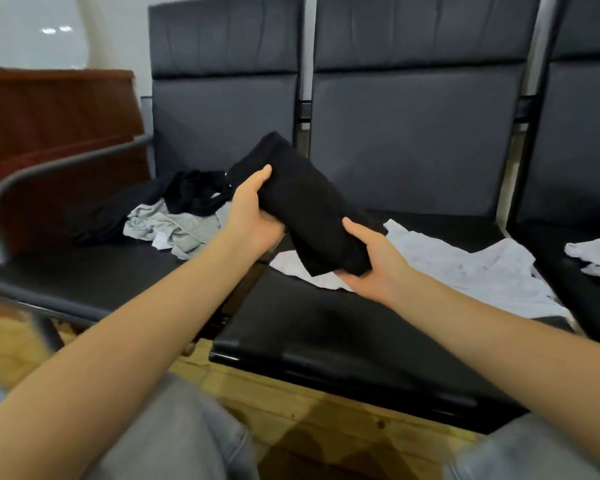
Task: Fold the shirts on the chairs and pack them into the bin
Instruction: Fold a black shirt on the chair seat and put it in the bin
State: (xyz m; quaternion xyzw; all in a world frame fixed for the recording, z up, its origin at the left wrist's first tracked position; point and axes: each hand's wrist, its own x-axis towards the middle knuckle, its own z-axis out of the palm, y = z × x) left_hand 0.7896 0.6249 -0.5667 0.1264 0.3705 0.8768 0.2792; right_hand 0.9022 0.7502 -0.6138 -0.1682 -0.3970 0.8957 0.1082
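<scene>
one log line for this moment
step: packing | hands: left hand and right hand hold folded black shirt | bin: not visible

fingers [274, 237] hidden under black shirt [305, 202] | armrest [0, 202] blurred

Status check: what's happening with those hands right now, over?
Left hand, right hand both grip folded black shirt, held above chairs. White shirt unfolded. Bin not visible.
</scene>
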